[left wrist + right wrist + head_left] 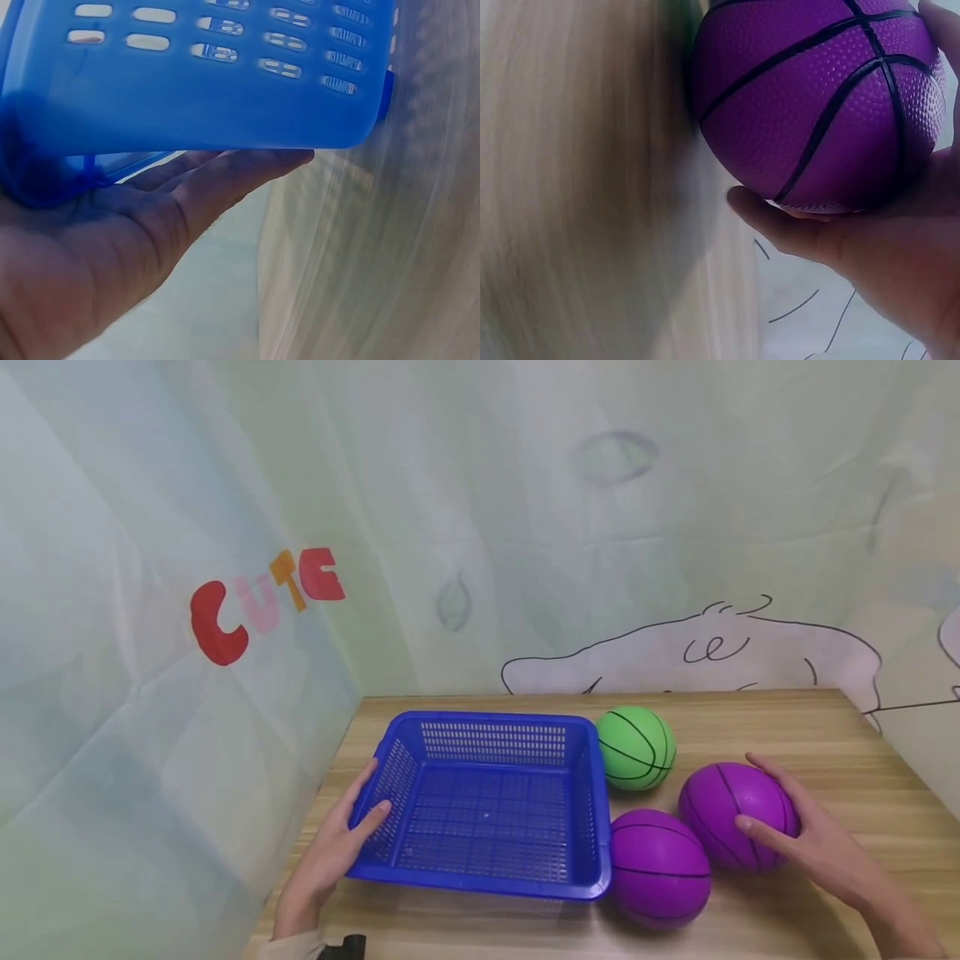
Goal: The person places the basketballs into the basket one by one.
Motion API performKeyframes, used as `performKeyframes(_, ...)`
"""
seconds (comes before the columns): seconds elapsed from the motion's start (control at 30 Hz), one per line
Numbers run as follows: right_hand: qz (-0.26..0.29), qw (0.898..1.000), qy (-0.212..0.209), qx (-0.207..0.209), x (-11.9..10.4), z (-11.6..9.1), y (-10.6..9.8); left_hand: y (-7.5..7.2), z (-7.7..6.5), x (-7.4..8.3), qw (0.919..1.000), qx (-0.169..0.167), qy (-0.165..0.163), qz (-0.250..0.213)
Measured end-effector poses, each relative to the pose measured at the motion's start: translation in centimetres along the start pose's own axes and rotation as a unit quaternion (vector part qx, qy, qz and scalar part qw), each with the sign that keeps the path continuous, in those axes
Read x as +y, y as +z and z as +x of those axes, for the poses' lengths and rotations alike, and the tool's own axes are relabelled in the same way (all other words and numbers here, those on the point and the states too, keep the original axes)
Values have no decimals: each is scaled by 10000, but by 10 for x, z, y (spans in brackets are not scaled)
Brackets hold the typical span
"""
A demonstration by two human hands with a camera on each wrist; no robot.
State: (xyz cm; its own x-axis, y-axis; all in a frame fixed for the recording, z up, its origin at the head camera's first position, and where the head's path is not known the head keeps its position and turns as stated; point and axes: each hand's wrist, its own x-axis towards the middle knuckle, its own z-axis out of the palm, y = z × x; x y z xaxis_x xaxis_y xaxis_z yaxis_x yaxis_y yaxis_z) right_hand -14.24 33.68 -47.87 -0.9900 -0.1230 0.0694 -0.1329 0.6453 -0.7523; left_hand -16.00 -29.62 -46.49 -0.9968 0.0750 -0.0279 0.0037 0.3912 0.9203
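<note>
A blue plastic basket point(480, 887) with slotted walls stands on the table, nothing inside it. My left hand point(337, 839) grips its left rim, thumb over the inner side and fingers along the outside. The left wrist view shows the fingers below the basket's end wall point(210, 105). On the right, my right hand point(817, 843) holds a purple ball point(727, 818) with black lines, thumb on the near side and fingers round the far side. Its pebbled surface point(795, 127) fills much of the right wrist view. Another purple ball point(660, 881) sits against the basket's right front corner.
A green ball point(633, 743) rests by the basket's back right corner, behind the purple balls. The wood-grain table point(435, 927) meets a pale printed curtain point(465, 510) at the back and left. Coloured letters point(217, 622) mark the left curtain.
</note>
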Motion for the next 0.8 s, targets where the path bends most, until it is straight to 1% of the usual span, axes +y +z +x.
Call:
performKeyframes(0.17,241,9997,54,-64,5,0,0,1,2,0,10000,-37,20,-17)
performKeyframes(0.3,461,9988,144,-109,10,-1,-2,1,2,-1,10000,2,-61,-45)
performKeyframes(0.47,742,9967,333,-59,15,-3,-1,0,2,0,9998,27,-172,-2)
performKeyframes(0.63,738,9961,474,-17,17,-3,-3,1,3,1,9998,-27,-183,-3)
performKeyframes(0.8,762,9959,495,18,17,-1,-4,1,1,2,9998,-7,-191,12)
